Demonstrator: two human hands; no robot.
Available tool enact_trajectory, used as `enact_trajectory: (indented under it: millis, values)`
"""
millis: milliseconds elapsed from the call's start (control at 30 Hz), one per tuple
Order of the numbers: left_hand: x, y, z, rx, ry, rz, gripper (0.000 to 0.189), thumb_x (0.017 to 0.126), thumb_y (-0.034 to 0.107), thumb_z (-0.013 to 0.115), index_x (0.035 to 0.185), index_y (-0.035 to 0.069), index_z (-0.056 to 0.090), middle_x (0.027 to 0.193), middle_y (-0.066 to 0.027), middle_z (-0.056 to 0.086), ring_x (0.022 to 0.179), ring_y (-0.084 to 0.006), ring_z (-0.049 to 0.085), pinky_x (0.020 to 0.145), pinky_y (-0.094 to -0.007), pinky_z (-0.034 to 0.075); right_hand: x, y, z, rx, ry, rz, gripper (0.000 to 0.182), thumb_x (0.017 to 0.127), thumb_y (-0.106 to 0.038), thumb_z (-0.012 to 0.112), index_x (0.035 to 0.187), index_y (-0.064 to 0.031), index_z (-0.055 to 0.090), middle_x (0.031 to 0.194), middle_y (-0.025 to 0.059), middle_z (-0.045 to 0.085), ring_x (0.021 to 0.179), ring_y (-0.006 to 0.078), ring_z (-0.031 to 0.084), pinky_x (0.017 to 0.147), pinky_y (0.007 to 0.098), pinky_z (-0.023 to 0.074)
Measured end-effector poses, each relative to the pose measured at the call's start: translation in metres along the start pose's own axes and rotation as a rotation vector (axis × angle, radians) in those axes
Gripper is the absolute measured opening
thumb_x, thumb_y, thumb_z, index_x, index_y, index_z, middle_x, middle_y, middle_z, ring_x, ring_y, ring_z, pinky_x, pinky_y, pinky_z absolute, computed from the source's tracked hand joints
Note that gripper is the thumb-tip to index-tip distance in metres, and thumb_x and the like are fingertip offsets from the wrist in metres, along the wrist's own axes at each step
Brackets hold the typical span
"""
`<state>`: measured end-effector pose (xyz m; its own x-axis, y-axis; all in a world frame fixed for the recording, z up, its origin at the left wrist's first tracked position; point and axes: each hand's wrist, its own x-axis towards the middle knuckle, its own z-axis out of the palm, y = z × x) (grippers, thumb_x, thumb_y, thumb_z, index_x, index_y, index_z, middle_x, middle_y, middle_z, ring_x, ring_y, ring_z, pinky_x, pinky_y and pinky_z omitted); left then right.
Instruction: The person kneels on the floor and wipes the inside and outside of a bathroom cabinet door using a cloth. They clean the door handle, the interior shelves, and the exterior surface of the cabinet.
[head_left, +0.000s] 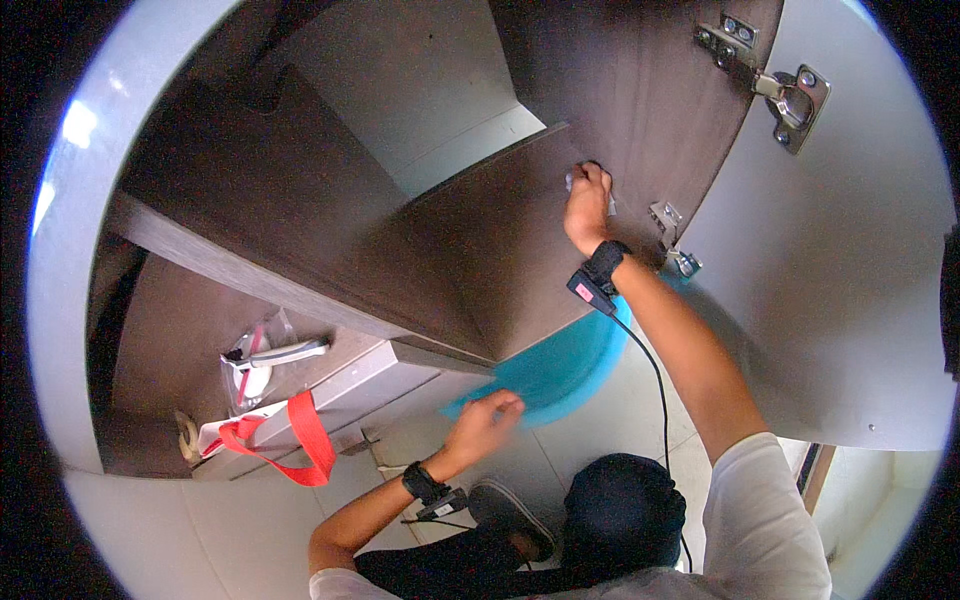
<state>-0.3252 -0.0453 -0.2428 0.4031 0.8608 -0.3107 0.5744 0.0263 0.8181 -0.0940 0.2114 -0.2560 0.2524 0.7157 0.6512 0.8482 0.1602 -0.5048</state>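
Note:
My right hand (590, 199) reaches into an open wooden cabinet and presses a whitish cloth or wipe (612, 204) against the brown side panel, close to the cabinet shelf (480, 247). Most of the cloth is hidden under the fingers. My left hand (487, 427) hangs below the shelf's front corner with bent fingers and nothing visible in it. Beyond it, a blue plastic basin (577, 375) rests on the floor, partly hidden by the cabinet. Both wrists wear black straps with small devices.
The cabinet door (832, 300) stands open at right on metal hinges (795, 109). At left, a lower compartment holds a clear plastic bag (255, 375) with a white-handled item on it, and a red strap (311, 439) hangs over its edge. A tape roll (187, 436) lies nearby.

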Motion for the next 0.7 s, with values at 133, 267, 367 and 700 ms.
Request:
enact_trajectory:
  millis: [133, 267, 367, 700]
  values:
    - [-0.004, -0.036, 0.008, -0.266, 0.005, 0.069, 0.017, 0.092, 0.020, 0.049, 0.095, 0.006, 0.056, 0.080, -0.0002, 0.061, 0.073, -0.0083, 0.055, 0.060, -0.0248, 0.045, 0.013, -0.005, 0.035, -0.064, 0.026, 0.030, 0.022, 0.077, 0.002, 0.043, 0.092, 0.0053, 0.059, 0.099, 0.0199, 0.055, 0.098, 0.0356, 0.049, 0.084, 0.0413, 0.0398]
    - [-0.003, -0.035, 0.010, -0.311, -0.149, 0.001, 0.023, 0.094, 0.026, 0.046, 0.100, 0.006, 0.054, 0.084, -0.0012, 0.060, 0.075, -0.0091, 0.055, 0.059, -0.0232, 0.043, 0.012, 0.004, 0.056, 0.285, 0.003, 0.194, 0.023, 0.077, 0.002, 0.040, 0.090, 0.0070, 0.058, 0.098, 0.0225, 0.056, 0.094, 0.0390, 0.050, 0.083, 0.0439, 0.0411]
    - [-0.013, -0.042, 0.000, -0.418, -0.039, -0.074, 0.030, 0.094, 0.033, 0.043, 0.106, 0.007, 0.050, 0.087, -0.0027, 0.060, 0.074, -0.0112, 0.056, 0.061, -0.0240, 0.043, -0.040, -0.044, 0.061, 0.218, -0.243, -0.052, 0.024, 0.079, 0.002, 0.038, 0.091, 0.0070, 0.059, 0.098, 0.0241, 0.057, 0.094, 0.0395, 0.051, 0.084, 0.0439, 0.0410]
    - [-0.020, -0.043, -0.004, -0.641, -0.032, -0.161, 0.048, 0.094, 0.048, 0.033, 0.115, 0.007, 0.043, 0.094, -0.0069, 0.058, 0.084, -0.0144, 0.056, 0.070, -0.0279, 0.044, 0.022, 0.020, 0.040, 0.024, -0.082, -0.028, 0.024, 0.078, -0.002, 0.040, 0.092, 0.0026, 0.058, 0.107, 0.0217, 0.051, 0.099, 0.0375, 0.045, 0.091, 0.0436, 0.0342]
